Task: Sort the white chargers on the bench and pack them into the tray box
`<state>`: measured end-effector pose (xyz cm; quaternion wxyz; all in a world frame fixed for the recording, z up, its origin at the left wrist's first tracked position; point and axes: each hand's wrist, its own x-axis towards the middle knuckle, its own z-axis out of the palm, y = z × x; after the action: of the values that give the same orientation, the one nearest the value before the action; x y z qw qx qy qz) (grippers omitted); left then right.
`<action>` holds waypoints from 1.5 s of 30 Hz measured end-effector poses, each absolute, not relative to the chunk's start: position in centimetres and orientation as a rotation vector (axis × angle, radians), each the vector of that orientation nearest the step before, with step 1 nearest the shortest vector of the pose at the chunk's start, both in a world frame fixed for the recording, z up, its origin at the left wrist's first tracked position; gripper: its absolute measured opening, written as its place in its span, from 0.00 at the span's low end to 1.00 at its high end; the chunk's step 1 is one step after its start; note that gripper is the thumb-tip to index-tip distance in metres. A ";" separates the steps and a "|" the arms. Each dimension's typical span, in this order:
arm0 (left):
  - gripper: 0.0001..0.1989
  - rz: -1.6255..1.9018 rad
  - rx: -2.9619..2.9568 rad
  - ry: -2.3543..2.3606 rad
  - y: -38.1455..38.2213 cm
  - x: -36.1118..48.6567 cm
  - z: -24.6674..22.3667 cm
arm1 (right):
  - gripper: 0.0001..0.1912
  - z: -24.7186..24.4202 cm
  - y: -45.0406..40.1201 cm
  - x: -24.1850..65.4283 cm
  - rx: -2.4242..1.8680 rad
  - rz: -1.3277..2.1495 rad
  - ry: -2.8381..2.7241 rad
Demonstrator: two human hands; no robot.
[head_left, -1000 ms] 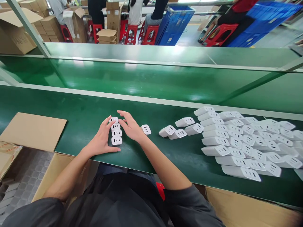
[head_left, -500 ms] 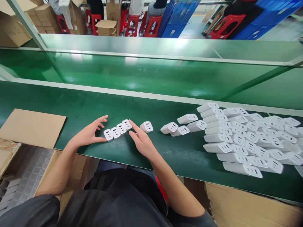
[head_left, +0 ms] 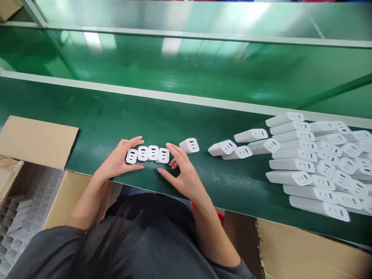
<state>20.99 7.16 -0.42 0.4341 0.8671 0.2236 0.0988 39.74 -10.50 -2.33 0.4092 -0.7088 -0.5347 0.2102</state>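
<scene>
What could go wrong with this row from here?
1. The row of four white blocks isn't perfectly straight; a push from the left hand or right hand might skew it further.
2. A lone block sits just beyond the right hand's fingers; a sideways swing could knock it.

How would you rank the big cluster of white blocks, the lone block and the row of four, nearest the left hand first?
From the left hand, head view:
1. Row of four: immediately to its right.
2. Lone block: right, beyond the row.
3. Big cluster: far right.
</scene>
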 end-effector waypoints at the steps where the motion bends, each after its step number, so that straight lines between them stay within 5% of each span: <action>1: 0.38 0.239 2.165 0.553 7.2 21.2 -0.3 | 0.34 -2.1 -10.3 40.1 -1.782 0.561 -1.394; 9: 0.25 0.277 2.141 0.523 6.5 21.5 -0.9 | 0.20 -2.8 -10.1 40.2 -1.713 0.598 -1.366; 27: 0.34 0.266 2.149 0.444 6.6 21.0 -1.6 | 0.25 -3.0 -10.1 39.9 -1.756 0.449 -1.477; 45: 0.31 0.279 2.174 0.427 6.9 21.2 -1.5 | 0.28 -2.4 -10.2 40.2 -1.690 0.571 -1.482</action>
<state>21.15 6.86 -1.48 0.4390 0.8747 0.1717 0.1124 40.19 -10.25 -2.41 0.4000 -0.6679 -0.5857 0.2256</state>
